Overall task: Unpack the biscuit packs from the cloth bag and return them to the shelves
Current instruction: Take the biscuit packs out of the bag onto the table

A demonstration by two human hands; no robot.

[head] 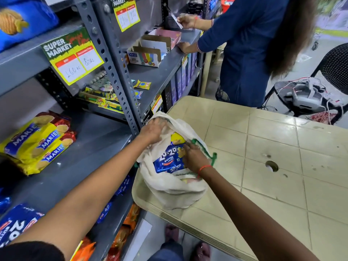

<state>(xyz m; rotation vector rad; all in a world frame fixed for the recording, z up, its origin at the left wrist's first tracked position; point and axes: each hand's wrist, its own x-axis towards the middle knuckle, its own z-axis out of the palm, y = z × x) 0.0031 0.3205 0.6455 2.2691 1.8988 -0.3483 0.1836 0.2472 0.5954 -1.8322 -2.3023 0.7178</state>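
A white cloth bag (pixel 169 189) with green handles lies on the near left corner of a cream plastic table (pixel 273 159). Its mouth is open and a blue 20-20 butter biscuit pack (pixel 166 161) shows inside. My left hand (pixel 153 129) grips the bag's far rim and holds it open. My right hand (pixel 194 157) rests on the blue pack's right edge, fingers curled onto it. A stack of yellow Marie packs (pixel 37 142) lies on the grey shelf (pixel 81 162) at left. More blue packs (pixel 15 225) sit at the shelf's near end.
Grey slotted uprights (pixel 113 72) stand between shelf and table. Another person in dark blue (pixel 244 53) stands at the far shelves beyond the table. A black chair (pixel 331 72) with cables and a device is at the right. Orange packs (pixel 124 234) fill the lower shelf.
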